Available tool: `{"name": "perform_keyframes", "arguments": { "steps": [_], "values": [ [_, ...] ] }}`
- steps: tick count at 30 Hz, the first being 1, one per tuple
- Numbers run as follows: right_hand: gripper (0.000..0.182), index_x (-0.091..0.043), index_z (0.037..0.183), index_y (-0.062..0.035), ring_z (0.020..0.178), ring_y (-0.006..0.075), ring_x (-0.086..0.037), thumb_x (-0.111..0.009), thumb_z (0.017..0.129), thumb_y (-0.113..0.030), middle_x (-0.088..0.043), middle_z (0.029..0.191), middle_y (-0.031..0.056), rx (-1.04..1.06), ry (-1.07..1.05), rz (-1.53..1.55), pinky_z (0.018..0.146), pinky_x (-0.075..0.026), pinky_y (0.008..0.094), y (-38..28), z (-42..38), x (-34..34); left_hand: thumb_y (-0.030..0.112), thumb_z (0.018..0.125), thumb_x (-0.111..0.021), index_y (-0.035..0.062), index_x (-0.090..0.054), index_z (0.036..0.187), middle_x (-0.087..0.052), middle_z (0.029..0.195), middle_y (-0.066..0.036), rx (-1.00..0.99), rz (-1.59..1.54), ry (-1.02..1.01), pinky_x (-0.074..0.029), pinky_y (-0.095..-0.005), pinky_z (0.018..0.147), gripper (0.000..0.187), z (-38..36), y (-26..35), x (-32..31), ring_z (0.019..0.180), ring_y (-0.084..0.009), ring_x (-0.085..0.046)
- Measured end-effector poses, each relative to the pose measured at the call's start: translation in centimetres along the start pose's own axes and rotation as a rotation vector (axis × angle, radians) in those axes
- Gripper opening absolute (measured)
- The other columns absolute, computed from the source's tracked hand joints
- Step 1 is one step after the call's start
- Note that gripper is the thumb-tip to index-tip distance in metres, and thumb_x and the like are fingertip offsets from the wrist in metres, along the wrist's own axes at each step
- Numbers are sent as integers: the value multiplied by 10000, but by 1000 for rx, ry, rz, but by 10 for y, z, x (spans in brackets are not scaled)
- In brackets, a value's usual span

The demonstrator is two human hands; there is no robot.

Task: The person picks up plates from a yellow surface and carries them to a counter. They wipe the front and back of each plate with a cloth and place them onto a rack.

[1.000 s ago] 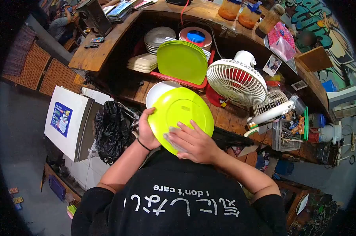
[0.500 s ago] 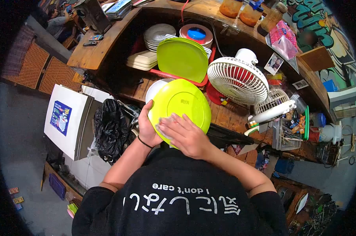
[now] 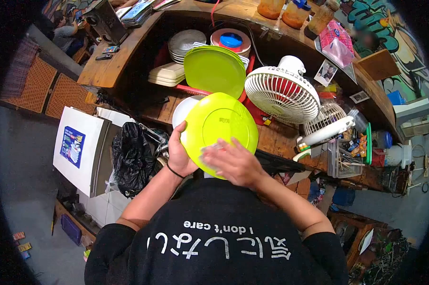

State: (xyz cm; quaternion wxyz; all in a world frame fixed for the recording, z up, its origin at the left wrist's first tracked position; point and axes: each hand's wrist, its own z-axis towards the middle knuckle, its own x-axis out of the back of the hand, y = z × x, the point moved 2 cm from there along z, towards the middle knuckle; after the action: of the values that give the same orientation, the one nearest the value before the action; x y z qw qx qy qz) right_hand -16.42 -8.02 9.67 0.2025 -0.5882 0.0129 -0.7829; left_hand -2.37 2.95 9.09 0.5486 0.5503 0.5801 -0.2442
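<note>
A lime-green plate (image 3: pixel 219 126) is tilted up in front of my chest, its underside with a ring and a small stamp facing me. My left hand (image 3: pixel 180 154) grips its left edge, thumb on the face and the other fingers mostly hidden behind. Across the lower part of the plate lies my right hand (image 3: pixel 236 164), blurred by motion. Its fingers press a crumpled whitish cloth (image 3: pixel 208 153) against the surface; most of the cloth is covered. Just beyond, a white plate (image 3: pixel 183 110) shows partly behind the green one.
Green plates (image 3: pixel 214 71) stand in a red rack behind, near stacked white plates (image 3: pixel 186 42) and pale trays (image 3: pixel 166 73). A white fan (image 3: pixel 283 95) is at the right. A black plastic bag (image 3: pixel 133 159) hangs at the left beside a white cabinet (image 3: pixel 79 149). Jars (image 3: pixel 295 16) line the upper counter.
My right hand has slid a little to the right across the plate with the cloth. The left hand keeps its grip. The whole view has shifted slightly.
</note>
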Motion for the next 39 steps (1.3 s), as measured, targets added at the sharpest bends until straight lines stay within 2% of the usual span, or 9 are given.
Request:
{"name": "perform_keyframes", "arguments": {
  "steps": [2, 7, 12, 16, 20, 23, 29, 32, 39],
  "values": [
    [546, -451, 1411, -133, 1350, 298, -383, -565, 902, -295, -434, 1459, 61, -43, -1, -32, 1100, -289, 510, 22, -16, -7, 442, 937, -350, 31, -404, 1393, -494, 1374, -185, 4, -5, -24, -396, -441, 1054, 616, -4, 3, -3, 1229, -328, -513],
    [500, -406, 1419, -40, 1367, 361, -335, -427, 971, -262, -363, 1491, 149, -651, 449, 154, 1123, -235, 503, 56, 4, -22, 396, 951, -368, 9, -421, 1376, -516, 1355, -179, 67, 127, 36, -392, -437, 1056, 578, -5, -13, 10, 1200, -323, -540],
    [522, -397, 1433, -72, 1385, 340, -321, -456, 962, -290, -348, 1512, 99, -311, 162, 127, 1130, -235, 483, 3, 44, -2, 360, 962, -352, 25, -458, 1345, -552, 1314, -152, 40, 75, 99, -381, -422, 1066, 519, 5, -13, 10, 1191, -292, -545],
    [555, -376, 1449, -93, 1385, 332, -324, -483, 950, -315, -338, 1523, 68, -144, 33, 141, 1132, -219, 504, -5, 20, -2, 345, 972, -337, 22, -454, 1341, -529, 1342, -152, 147, 65, -108, -366, -419, 1078, 505, -1, -6, 19, 1217, -281, -529],
    [562, -357, 1453, -100, 1384, 352, -317, -487, 952, -319, -325, 1527, 65, -342, 106, 91, 1120, -194, 565, 27, 27, 0, 333, 962, -353, 16, -407, 1384, -534, 1335, -159, 117, 135, -9, -377, -425, 1070, 530, -2, -16, 16, 1218, -284, -530],
    [528, -380, 1443, -121, 1377, 365, -317, -477, 948, -274, -364, 1502, 70, -549, 353, 207, 1123, -192, 564, 37, 46, -10, 247, 916, -400, 13, -397, 1389, -529, 1338, -153, 157, 186, -64, -373, -422, 1072, 528, 2, -9, 17, 1210, -274, -535],
    [500, -463, 1396, -151, 1357, 356, -357, -517, 900, -191, -425, 1458, 63, -232, 167, 171, 1099, -236, 580, -5, 48, 7, -32, 680, -468, -8, -517, 1241, -595, 1173, -122, 139, 149, -102, -440, -352, 1006, 564, -3, -8, 28, 1103, -237, -587],
    [513, -465, 1396, -143, 1346, 358, -372, -540, 893, -209, -427, 1457, 62, -228, 166, 102, 1094, -249, 577, 6, 45, 14, -27, 687, -468, -18, -511, 1240, -603, 1162, -132, 127, 226, -107, -461, -376, 989, 555, 0, -9, 32, 1077, -259, -605],
    [506, -416, 1421, -86, 1319, 361, -389, -464, 972, -312, -427, 1435, 159, -614, 455, 52, 1105, -260, 505, 53, 15, 8, -2, 641, -481, -68, -444, 1311, -561, 1276, -204, 109, 262, -138, -451, -421, 1019, 675, -9, 5, 17, 1149, -324, -579]
  ]
}}
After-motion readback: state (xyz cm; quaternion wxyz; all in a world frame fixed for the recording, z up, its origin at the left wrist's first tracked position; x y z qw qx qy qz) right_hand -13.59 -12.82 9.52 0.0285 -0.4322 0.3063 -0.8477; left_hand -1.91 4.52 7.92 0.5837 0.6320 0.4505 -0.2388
